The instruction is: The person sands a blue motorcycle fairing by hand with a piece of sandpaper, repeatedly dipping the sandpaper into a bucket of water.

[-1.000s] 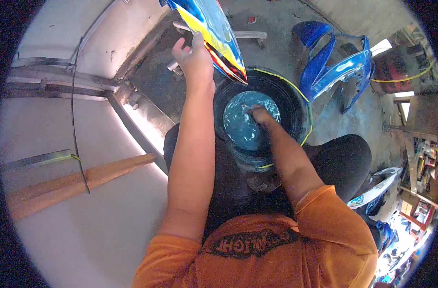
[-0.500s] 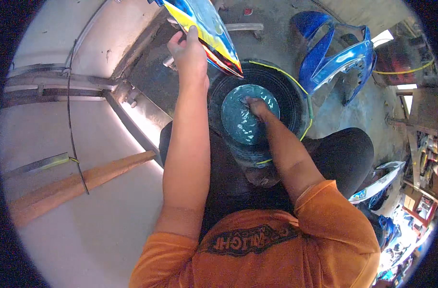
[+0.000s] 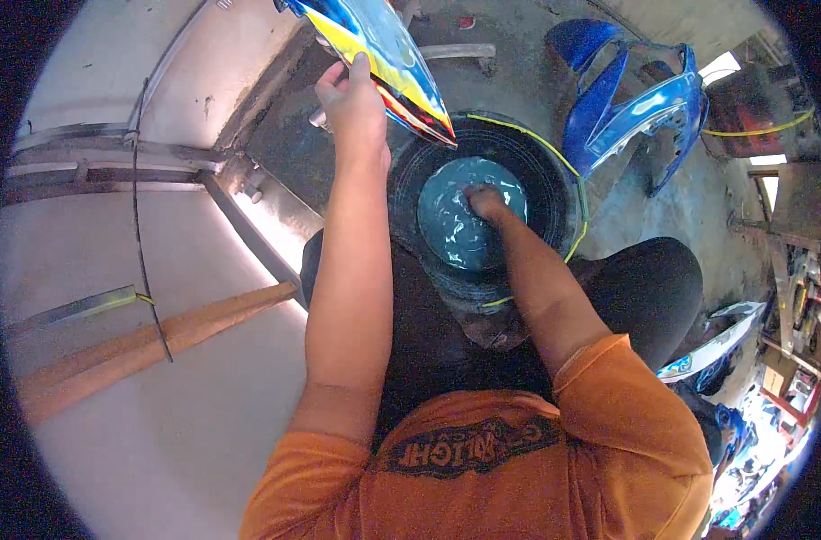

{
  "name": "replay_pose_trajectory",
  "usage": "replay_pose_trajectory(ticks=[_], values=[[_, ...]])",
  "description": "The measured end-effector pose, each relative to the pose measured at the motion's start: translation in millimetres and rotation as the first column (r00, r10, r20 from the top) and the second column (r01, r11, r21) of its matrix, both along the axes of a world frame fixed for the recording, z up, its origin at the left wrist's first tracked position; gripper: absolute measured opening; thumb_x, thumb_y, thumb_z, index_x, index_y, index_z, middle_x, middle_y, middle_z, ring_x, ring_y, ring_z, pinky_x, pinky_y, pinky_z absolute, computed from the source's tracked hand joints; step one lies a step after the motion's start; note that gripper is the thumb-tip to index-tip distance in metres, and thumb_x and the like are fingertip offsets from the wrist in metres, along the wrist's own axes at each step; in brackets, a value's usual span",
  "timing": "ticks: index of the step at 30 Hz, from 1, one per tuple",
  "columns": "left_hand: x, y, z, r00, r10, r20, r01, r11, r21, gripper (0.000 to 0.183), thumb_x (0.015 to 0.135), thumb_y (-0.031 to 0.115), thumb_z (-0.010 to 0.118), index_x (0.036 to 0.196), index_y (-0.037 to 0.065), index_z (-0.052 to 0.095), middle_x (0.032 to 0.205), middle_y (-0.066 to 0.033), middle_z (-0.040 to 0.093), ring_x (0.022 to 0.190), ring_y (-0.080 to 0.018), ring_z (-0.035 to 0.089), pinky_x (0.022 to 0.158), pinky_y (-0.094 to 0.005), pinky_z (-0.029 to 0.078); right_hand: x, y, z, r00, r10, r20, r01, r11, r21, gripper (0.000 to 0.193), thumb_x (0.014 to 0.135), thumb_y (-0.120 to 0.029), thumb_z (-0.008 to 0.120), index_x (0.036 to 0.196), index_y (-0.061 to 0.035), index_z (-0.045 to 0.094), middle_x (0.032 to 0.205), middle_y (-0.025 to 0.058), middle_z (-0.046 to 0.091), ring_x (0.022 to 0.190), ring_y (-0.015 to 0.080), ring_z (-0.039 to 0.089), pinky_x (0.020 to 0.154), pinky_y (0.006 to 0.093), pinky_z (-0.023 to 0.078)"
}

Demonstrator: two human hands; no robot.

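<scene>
1. Your left hand (image 3: 352,99) grips the edge of a blue, yellow and red fairing panel (image 3: 383,54), raised above the tyre (image 3: 554,193)
2. Your right hand (image 3: 484,200), fingers curled shut, dips into the bluish water (image 3: 455,225) inside the tyre on the floor
3. Blue fairing (image 3: 627,117) lies beside the tyre

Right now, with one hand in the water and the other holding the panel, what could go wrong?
The left hand holds the glossy painted panel only by its edge, so it might slip or tip. The right hand is dipped in the blue basin set in a tyre; water may slosh onto the floor.
</scene>
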State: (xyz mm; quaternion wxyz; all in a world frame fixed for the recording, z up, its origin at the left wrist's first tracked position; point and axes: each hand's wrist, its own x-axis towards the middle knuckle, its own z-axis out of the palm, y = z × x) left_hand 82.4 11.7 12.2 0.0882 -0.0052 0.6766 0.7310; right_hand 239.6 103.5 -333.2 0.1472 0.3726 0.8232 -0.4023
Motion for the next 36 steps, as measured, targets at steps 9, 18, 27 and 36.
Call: replay_pose_trajectory(ticks=[9, 18, 27, 36], values=[[0, 2, 0, 1.0, -0.007, 0.007, 0.007, 1.0, 0.022, 0.045, 0.097, 0.026, 0.06, 0.128, -0.002, 0.043, 0.115, -0.0133, 0.057, 0.105, -0.0206, 0.057, 0.095, -0.0333, 0.044, 8, -1, 17, 0.98, 0.198, -0.034, -0.198, 0.98, 0.022, 0.046, 0.098, -0.039, 0.049, 0.122, -0.0036, 0.065, 0.125, 0.023, 0.063, 0.119, 0.0408, 0.057, 0.106, 0.0428, 0.042], [-5, 5, -5, 0.996, -0.062, 0.058, 0.06, 0.998, 0.036, 0.046, 0.098, 0.029, 0.06, 0.128, -0.001, 0.044, 0.117, -0.0147, 0.058, 0.109, -0.0221, 0.056, 0.099, -0.0344, 0.041, 10, -2, 7, 0.979, 0.181, -0.095, -0.186, 0.981, -0.048, 0.051, 0.094, -0.039, 0.055, 0.117, 0.0069, 0.063, 0.119, 0.0297, 0.063, 0.114, 0.0415, 0.06, 0.1, 0.0446, 0.045], [-3, 5, -6, 0.996, -0.058, 0.073, 0.058, 0.998, 0.004, 0.054, 0.096, 0.035, 0.059, 0.135, 0.003, 0.042, 0.125, -0.011, 0.056, 0.116, -0.0211, 0.051, 0.096, -0.0389, 0.038, 4, 5, -23, 0.987, -0.097, -0.125, 0.069, 0.974, -0.214, 0.039, 0.086, -0.034, 0.071, 0.099, 0.0031, 0.07, 0.103, 0.0221, 0.07, 0.095, 0.0318, 0.067, 0.089, 0.041, 0.051], [1, -3, 0, 0.994, -0.016, 0.106, 0.02, 0.999, -0.03, 0.065, 0.095, 0.031, 0.063, 0.142, 0.002, 0.029, 0.127, -0.0192, 0.052, 0.118, -0.0259, 0.052, 0.103, -0.0378, 0.039, 5, -1, 18, 0.983, 0.146, -0.109, -0.155, 0.985, -0.075, 0.045, 0.088, -0.04, 0.066, 0.105, 0.0021, 0.07, 0.102, 0.0215, 0.07, 0.095, 0.035, 0.068, 0.089, 0.0422, 0.051]])
